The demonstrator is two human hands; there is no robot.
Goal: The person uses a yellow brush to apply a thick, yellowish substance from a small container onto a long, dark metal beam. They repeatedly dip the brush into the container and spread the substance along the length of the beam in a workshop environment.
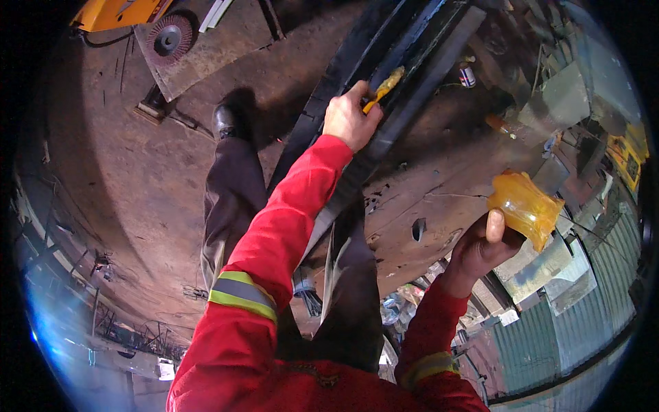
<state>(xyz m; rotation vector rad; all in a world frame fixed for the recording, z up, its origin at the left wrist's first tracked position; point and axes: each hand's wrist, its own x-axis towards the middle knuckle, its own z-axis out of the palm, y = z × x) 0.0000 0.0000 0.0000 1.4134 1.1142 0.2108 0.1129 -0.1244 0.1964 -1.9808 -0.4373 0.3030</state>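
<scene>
My left hand (351, 117) forward over black steel beam (406, 115), fingers clenched round yellow brush (386, 88), right hand (486, 244) out wide, grasping amber container (523, 202), open floor (456, 158) between it and beam edge

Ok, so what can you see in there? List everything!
Brush: 1, yellow, in the left hand
Container: 1, amber, in the right hand
Metal bars: several, dark, up the middle
Disc: 1, reddish, upper left
Casing: 1, orange, top left
Can: 1, mostly white, right of bars
Clutter: uncountable, mixed colours, right side
Shoe: 1, dark, left of bars
Trouser legs: 2, dark, centre
Sleeves: 2, red, on both arms
Hands: 2, bare, upper middle and right
</scene>
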